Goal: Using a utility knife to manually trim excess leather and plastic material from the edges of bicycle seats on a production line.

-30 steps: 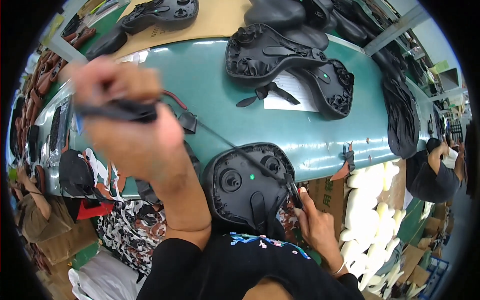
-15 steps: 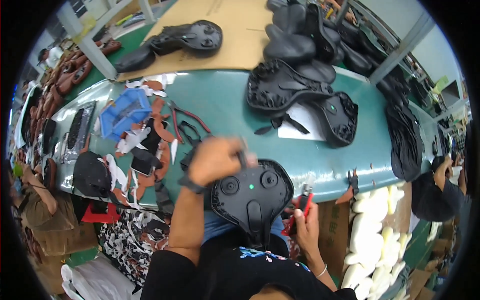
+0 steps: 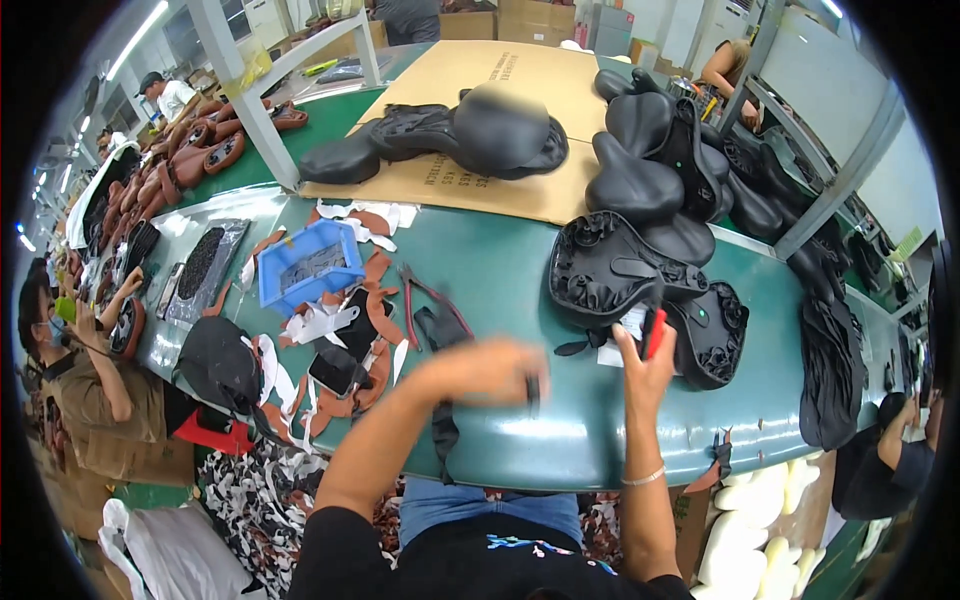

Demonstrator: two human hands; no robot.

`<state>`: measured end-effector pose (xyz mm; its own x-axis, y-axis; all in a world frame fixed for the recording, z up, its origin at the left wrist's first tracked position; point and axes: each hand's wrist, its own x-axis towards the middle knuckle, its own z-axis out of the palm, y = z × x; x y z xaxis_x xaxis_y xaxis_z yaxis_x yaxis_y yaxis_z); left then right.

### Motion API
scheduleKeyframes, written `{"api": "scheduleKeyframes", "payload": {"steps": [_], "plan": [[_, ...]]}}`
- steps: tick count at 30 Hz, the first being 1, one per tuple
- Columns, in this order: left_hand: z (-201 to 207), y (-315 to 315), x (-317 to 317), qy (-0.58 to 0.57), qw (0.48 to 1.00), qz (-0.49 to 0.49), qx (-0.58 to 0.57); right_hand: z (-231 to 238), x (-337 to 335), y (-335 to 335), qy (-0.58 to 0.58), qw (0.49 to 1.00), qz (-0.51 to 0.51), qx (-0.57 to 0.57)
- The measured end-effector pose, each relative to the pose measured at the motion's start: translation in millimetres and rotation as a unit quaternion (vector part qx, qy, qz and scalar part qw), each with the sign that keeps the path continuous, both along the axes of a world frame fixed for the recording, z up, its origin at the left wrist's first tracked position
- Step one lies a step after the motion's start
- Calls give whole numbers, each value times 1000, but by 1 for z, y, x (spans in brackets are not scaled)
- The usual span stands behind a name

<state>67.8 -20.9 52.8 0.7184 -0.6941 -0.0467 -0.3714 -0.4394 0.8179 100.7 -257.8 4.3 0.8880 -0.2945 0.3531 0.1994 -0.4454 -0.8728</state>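
Note:
My left hand point(image 3: 490, 370) is over the table, its fingers smeared by motion; a small dark thing shows at the fingertips, too blurred to name. Gripped in my right hand point(image 3: 645, 372) is a tool with a red-and-black handle point(image 3: 656, 334), its tip hard to make out. That hand is beside two black bicycle saddles, one point(image 3: 605, 268) partly over the other point(image 3: 715, 335), both showing their undersides. A blurred black saddle point(image 3: 498, 125) is over another saddle point(image 3: 410, 130) at the cardboard sheet. Red-handled pliers point(image 3: 412, 305) lie left of my left hand.
A blue bin point(image 3: 310, 265) stands on the green table point(image 3: 510, 440) among leather scraps point(image 3: 375, 330) and a phone point(image 3: 338, 370). Black saddles point(image 3: 640, 185) are piled behind, near a metal post point(image 3: 835, 165). Cardboard point(image 3: 560, 195) covers the far side. Other people work left and right.
The black saddle at my lap has gone from there, and a blurred one now shows over the far cardboard. Both hands have moved forward over the table, the right with its red-handled tool.

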Motion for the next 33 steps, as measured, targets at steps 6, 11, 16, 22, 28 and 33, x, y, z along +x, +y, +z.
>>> {"api": "scheduleKeyframes", "payload": {"steps": [6,11,16,22,28,33], "plan": [[-1,-2,-73,13,991,-114,65,-15,31,18,54,995,-61,57],[-20,42,-71,156,874,288,-358,8,-19,-29,140,945,216,202],[-43,0,-39,365,816,306,-327,13,-61,-44,217,900,377,15],[-27,-6,-51,363,798,346,-334,35,-95,-68,189,915,305,-186],[-11,-15,-35,346,826,347,-278,42,-96,-63,6,855,346,-385],[-9,-19,-21,303,869,335,-203,56,-76,-69,-89,739,412,-526]]}}
